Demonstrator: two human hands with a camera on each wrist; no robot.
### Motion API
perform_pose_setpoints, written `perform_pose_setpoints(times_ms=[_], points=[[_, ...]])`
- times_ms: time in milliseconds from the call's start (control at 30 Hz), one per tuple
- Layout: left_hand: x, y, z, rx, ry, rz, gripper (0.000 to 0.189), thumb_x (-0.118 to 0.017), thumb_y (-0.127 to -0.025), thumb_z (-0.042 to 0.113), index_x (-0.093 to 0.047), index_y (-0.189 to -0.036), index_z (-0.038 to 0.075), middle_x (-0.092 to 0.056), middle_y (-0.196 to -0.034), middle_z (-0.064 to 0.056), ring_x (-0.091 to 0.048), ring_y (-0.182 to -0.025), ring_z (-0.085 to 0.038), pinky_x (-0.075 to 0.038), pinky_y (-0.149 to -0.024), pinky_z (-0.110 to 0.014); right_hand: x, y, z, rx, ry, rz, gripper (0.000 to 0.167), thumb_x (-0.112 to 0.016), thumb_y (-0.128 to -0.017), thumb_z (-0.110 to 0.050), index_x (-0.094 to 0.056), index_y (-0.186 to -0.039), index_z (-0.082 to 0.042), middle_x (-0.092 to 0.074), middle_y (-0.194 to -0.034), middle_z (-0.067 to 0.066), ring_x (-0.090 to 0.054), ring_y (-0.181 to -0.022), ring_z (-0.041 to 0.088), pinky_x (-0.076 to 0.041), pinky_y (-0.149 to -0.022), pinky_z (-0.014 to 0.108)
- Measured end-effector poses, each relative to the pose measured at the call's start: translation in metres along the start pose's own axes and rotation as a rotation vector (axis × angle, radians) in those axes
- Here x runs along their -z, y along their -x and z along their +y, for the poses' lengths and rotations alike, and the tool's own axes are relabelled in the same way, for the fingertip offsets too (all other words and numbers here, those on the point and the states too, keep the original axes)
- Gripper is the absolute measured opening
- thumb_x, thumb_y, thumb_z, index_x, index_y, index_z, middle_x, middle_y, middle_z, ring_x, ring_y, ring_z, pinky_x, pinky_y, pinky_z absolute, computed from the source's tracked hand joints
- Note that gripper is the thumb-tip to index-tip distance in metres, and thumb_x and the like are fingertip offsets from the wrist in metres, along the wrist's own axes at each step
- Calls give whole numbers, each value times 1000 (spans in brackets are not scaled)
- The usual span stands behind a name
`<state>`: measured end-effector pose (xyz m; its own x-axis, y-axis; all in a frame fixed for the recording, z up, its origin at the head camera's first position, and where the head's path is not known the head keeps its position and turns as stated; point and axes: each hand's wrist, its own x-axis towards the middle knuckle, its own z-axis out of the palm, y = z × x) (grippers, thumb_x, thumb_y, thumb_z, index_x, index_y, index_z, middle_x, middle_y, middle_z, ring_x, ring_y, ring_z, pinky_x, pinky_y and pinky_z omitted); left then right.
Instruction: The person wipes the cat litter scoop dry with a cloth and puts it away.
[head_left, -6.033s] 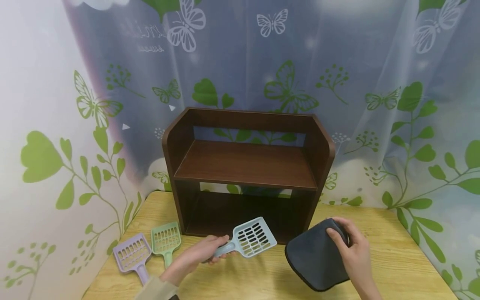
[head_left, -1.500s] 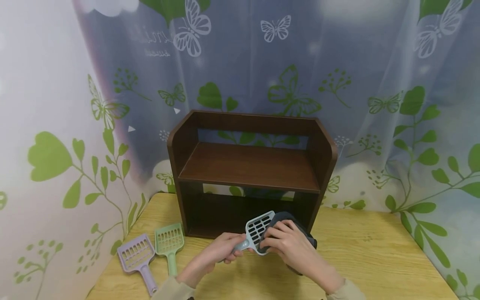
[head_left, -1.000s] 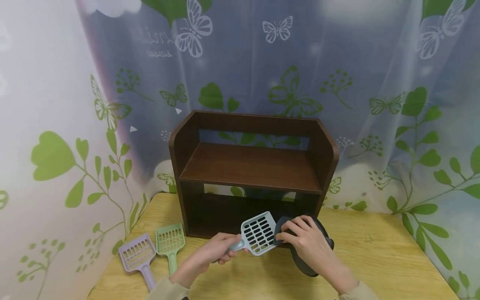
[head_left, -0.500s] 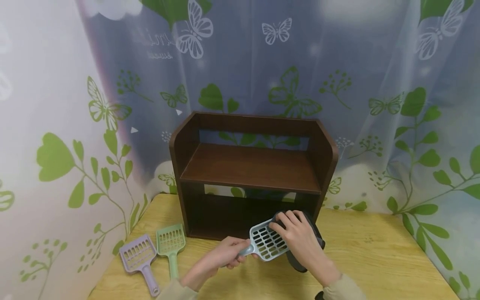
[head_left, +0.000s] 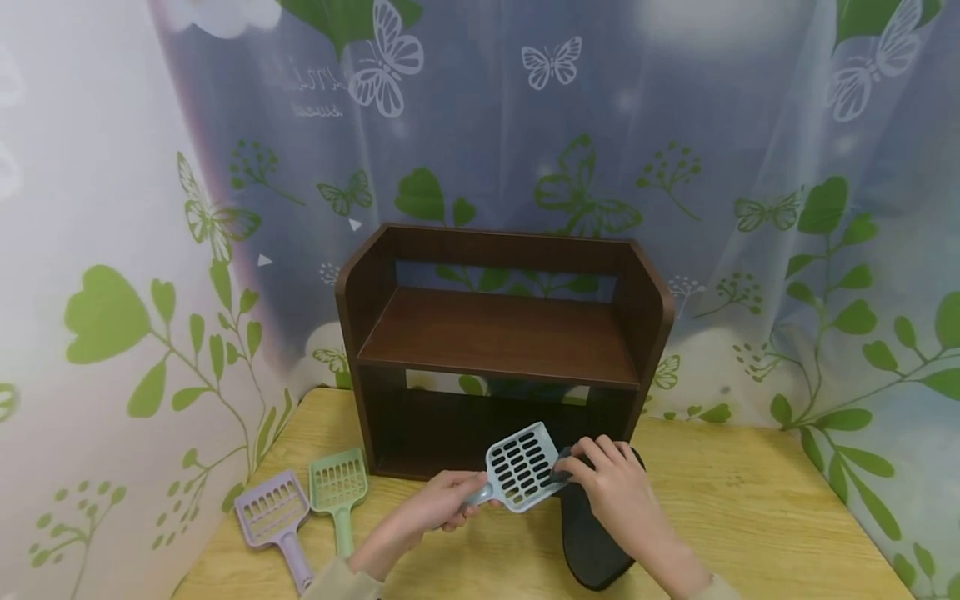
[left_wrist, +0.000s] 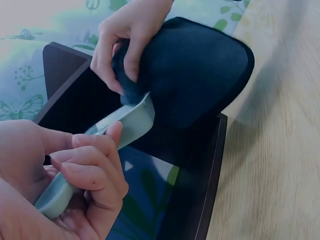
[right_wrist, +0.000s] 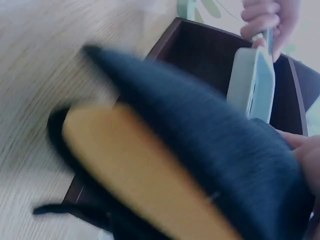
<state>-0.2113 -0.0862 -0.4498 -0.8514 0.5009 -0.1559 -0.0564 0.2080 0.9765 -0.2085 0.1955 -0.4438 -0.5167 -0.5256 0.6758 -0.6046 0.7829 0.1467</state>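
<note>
My left hand (head_left: 450, 500) grips the handle of a pale blue litter scoop (head_left: 521, 467), slotted blade raised and pointing right, in front of the shelf. In the left wrist view its fingers curl round the scoop handle (left_wrist: 56, 197). My right hand (head_left: 611, 492) pinches a bunched part of a dark navy, soft flat piece (head_left: 592, 542) against the scoop's far rim. That piece has a black edge, and its wide part hangs down. The right wrist view shows a tan inner side (right_wrist: 135, 165), blurred; its exact kind is unclear.
A dark brown two-tier shelf (head_left: 498, 333) stands right behind the hands on a wooden table (head_left: 750, 517). Purple (head_left: 273, 512) and green (head_left: 339, 483) litter scoops lie at left. A printed curtain (head_left: 480, 108) surrounds the table.
Six seconds ago the navy piece was apart from the scoop, at right. Since then my right hand has brought it onto the blade and shifted back and forth there; now it is at the rim.
</note>
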Motion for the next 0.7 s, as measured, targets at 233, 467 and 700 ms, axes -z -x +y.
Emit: perform_pose_setpoints(times_ms=[233, 467, 700], points=[[0, 2, 0, -34, -34, -85, 41, -46, -109, 33, -67, -118, -1, -48, -72, 3, -29, -55, -6, -25, -50, -18, 2, 1, 10, -208, -74, 147, 33, -85, -78, -1, -73, -105, -16, -59, -94, 1, -53, -80, 17, -49, -60, 33], [-2, 3, -1, -71, -92, -111, 39, -49, -109, 31, -68, -110, -3, -48, -71, 1, -31, -57, -9, -25, -50, -19, 2, -2, 14, -262, -169, 125, 28, -79, -85, -3, -75, -107, -19, -59, -95, -5, -51, -80, 11, -48, -64, 31], [-1, 1, -4, -77, -129, -112, 35, -51, -108, 29, -73, -109, 1, -48, -68, 2, -27, -54, -9, -24, -49, -21, 3, -10, 12, -155, -297, 18, 34, -80, -83, -1, -74, -107, -23, -62, -102, -11, -54, -88, 7, -53, -71, 29]])
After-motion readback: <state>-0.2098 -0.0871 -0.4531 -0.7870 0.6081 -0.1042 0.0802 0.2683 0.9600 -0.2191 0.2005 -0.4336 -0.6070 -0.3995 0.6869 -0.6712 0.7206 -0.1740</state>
